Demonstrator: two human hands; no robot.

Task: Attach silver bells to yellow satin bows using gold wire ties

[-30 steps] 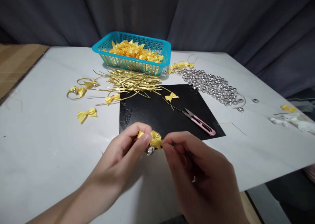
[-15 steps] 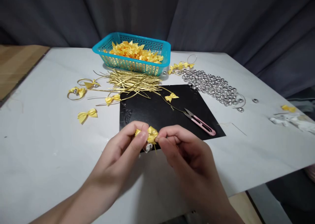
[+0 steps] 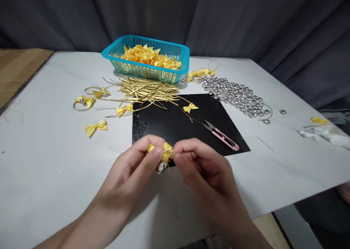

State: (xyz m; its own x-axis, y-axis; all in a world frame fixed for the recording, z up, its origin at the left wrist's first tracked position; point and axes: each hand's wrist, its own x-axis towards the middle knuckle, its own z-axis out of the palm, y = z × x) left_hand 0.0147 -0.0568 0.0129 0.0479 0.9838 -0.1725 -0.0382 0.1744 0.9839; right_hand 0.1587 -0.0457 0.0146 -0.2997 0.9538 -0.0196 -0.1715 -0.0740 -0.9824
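Observation:
My left hand (image 3: 136,161) pinches a yellow ribbon bow (image 3: 167,152) between thumb and forefinger, over the front edge of a black mat (image 3: 164,126). A shiny silver bead (image 3: 162,167) hangs just below the bow. From the bow a thin gold wire tie (image 3: 170,169) pokes downward. At the bow's right side, the thumb and forefinger of my right hand (image 3: 201,165) are pressed together on what looks like the tie's other end, mostly hidden by the fingertips. Pink thread snips (image 3: 222,136) lie on the mat, beyond my right hand.
A blue basket (image 3: 177,73) of yellow bows stands at the back, behind a pile of gold wire ties (image 3: 149,90). Silver beads (image 3: 235,95) are heaped at right. Loose bows (image 3: 95,127) and bows on ties (image 3: 88,102) lie at left. White scraps (image 3: 322,134) lie at far right.
Both hands and the bow have shifted very slightly left in view. The bow and bead are tilted a little differently; both pinches stay closed.

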